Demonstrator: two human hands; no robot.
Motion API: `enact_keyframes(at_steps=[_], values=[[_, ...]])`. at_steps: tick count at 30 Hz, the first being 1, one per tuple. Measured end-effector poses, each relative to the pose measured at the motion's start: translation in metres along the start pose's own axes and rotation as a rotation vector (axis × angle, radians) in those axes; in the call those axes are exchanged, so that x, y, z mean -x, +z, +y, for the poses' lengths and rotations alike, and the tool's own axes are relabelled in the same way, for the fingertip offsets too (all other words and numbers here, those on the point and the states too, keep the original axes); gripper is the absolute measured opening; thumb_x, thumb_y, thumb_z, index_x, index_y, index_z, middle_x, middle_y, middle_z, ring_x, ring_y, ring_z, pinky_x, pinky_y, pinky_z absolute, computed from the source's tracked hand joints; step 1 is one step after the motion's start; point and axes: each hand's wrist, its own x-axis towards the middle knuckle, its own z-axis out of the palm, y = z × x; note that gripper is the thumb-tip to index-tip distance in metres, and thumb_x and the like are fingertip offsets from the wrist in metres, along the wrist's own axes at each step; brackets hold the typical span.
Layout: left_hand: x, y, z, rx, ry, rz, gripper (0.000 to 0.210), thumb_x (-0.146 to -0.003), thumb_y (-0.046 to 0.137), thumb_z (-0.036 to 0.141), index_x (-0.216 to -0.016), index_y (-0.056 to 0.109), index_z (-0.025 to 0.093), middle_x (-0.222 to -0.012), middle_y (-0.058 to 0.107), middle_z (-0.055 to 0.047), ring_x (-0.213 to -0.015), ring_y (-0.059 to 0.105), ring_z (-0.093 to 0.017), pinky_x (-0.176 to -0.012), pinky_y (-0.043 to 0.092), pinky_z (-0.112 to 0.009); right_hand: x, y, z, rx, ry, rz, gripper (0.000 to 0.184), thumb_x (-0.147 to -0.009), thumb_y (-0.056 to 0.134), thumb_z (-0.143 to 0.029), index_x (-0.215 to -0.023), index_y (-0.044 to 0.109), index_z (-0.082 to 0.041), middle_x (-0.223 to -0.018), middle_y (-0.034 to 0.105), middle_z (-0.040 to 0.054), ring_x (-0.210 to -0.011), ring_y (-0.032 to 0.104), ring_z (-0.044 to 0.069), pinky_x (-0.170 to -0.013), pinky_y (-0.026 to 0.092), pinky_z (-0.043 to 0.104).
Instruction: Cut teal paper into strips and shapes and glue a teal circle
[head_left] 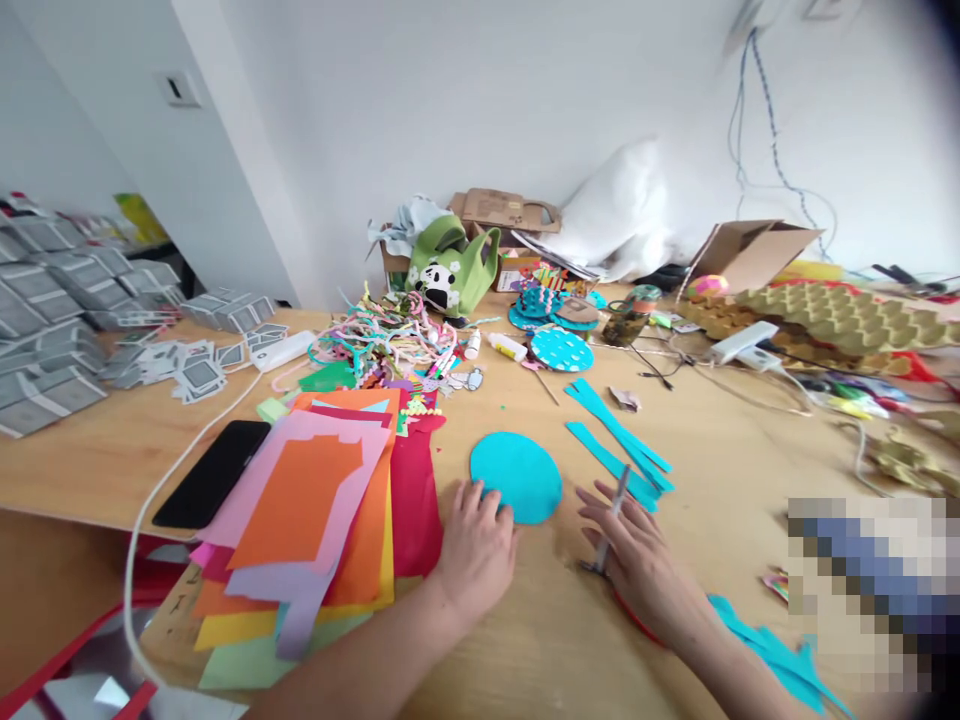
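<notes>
A turquoise paper or felt disc (517, 478) lies flat on the wooden table. My left hand (478, 540) rests at its lower left edge, fingers laid down on it. To the right of the disc, my right hand (630, 535) has a slim grey pen-like stick (621, 490) between its fingers, tilted upright. Partly hidden beneath that hand is a curved red thing (637, 617) that I cannot make out. Turquoise strips (619, 440) lie just beyond my right hand. More turquoise scraps (772, 645) lie near my right forearm.
Stacked coloured sheets (300, 500) and a black phone (214, 472) are on the left. Behind stand a pipe-cleaner pile (394, 335), a green panda bag (454, 265), a glue bottle (508, 347) and a dotted disc (562, 350). Egg trays (847, 315) lie back right.
</notes>
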Motion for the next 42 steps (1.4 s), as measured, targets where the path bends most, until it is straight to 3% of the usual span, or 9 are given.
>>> enact_keyframes(at_steps=[4, 8, 14, 19, 25, 27, 34, 38, 42], values=[[0.0, -0.001, 0.001, -0.015, -0.015, -0.057, 0.037, -0.089, 0.052, 0.036, -0.121, 0.059, 0.021, -0.122, 0.057, -0.01, -0.124, 0.043, -0.032, -0.106, 0.033, -0.056, 0.037, -0.002, 0.007, 0.049, 0.073, 0.075, 0.029, -0.088, 0.052, -0.032, -0.116, 0.053, -0.025, -0.12, 0.065, 0.01, -0.125, 0.049, 0.03, -0.092, 0.048, 0.047], [0.0, -0.001, 0.003, -0.021, -0.027, -0.09, 0.037, -0.088, 0.053, 0.039, -0.12, 0.061, 0.022, -0.123, 0.056, -0.01, -0.124, 0.043, -0.034, -0.106, 0.033, -0.056, 0.054, 0.003, 0.022, 0.133, 0.086, 0.089, 0.032, -0.088, 0.053, -0.038, -0.118, 0.054, -0.025, -0.116, 0.067, 0.0075, -0.12, 0.052, 0.03, -0.091, 0.046, 0.046], [-0.006, -0.007, -0.004, -0.037, -0.054, -0.077, 0.03, -0.092, 0.046, 0.035, -0.093, 0.071, 0.018, -0.11, 0.061, -0.009, -0.118, 0.049, -0.031, -0.106, 0.035, -0.052, 0.032, 0.002, 0.028, 0.225, 0.083, 0.178, 0.02, -0.09, 0.049, -0.032, -0.104, 0.057, -0.021, -0.114, 0.068, 0.0098, -0.113, 0.056, 0.031, -0.092, 0.043, 0.048], [-0.009, -0.012, -0.007, -0.06, -0.09, -0.119, 0.031, -0.087, 0.055, 0.04, -0.08, 0.068, 0.013, -0.104, 0.062, -0.011, -0.116, 0.051, -0.032, -0.104, 0.039, -0.049, 0.019, 0.008, 0.018, 0.151, -0.013, 0.065, 0.031, -0.085, 0.059, -0.039, -0.112, 0.056, -0.022, -0.121, 0.065, 0.0085, -0.12, 0.052, 0.029, -0.096, 0.042, 0.045], [-0.006, -0.007, -0.004, -0.087, -0.058, -0.113, 0.054, -0.08, 0.064, 0.047, -0.128, 0.055, 0.026, -0.11, 0.058, -0.011, -0.119, 0.048, -0.036, -0.099, 0.041, -0.055, 0.021, 0.015, 0.023, 0.17, 0.096, 0.109, 0.022, -0.092, 0.049, -0.036, -0.107, 0.058, -0.023, -0.111, 0.069, 0.0084, -0.114, 0.057, 0.029, -0.093, 0.044, 0.048], [-0.006, -0.005, -0.005, -0.089, -0.039, -0.112, 0.051, -0.081, 0.062, 0.048, -0.128, 0.055, 0.031, -0.11, 0.057, -0.01, -0.12, 0.046, -0.038, -0.099, 0.04, -0.057, 0.009, 0.011, 0.018, 0.13, 0.124, 0.14, 0.022, -0.091, 0.05, -0.035, -0.107, 0.058, -0.022, -0.111, 0.069, 0.01, -0.116, 0.056, 0.03, -0.093, 0.045, 0.049], [-0.007, -0.002, -0.011, -0.033, -0.032, -0.095, 0.025, -0.089, 0.052, 0.035, -0.101, 0.07, 0.023, -0.111, 0.058, -0.009, -0.122, 0.045, -0.034, -0.105, 0.037, -0.051, -0.051, 0.026, -0.017, -0.064, -0.011, 0.078, 0.025, -0.091, 0.049, -0.024, -0.115, 0.055, -0.019, -0.115, 0.067, 0.0139, -0.114, 0.059, 0.028, -0.095, 0.047, 0.049], [-0.007, -0.004, -0.013, -0.014, -0.055, -0.065, 0.024, -0.09, 0.049, 0.033, -0.094, 0.069, 0.02, -0.118, 0.058, -0.009, -0.125, 0.043, -0.032, -0.106, 0.035, -0.051, -0.05, 0.032, -0.033, 0.019, -0.017, 0.04, 0.013, -0.091, 0.047, -0.019, -0.098, 0.057, -0.016, -0.088, 0.071, 0.0123, -0.089, 0.067, 0.026, -0.091, 0.047, 0.049], [-0.008, -0.007, -0.013, -0.033, -0.085, -0.076, 0.029, -0.09, 0.05, 0.036, -0.106, 0.065, 0.017, -0.118, 0.058, -0.011, -0.123, 0.045, -0.032, -0.105, 0.036, -0.051, -0.032, 0.017, -0.058, 0.016, 0.005, -0.025, 0.01, -0.09, 0.048, -0.02, -0.087, 0.056, -0.016, -0.069, 0.065, 0.0074, -0.067, 0.062, 0.023, -0.065, 0.05, 0.037]])
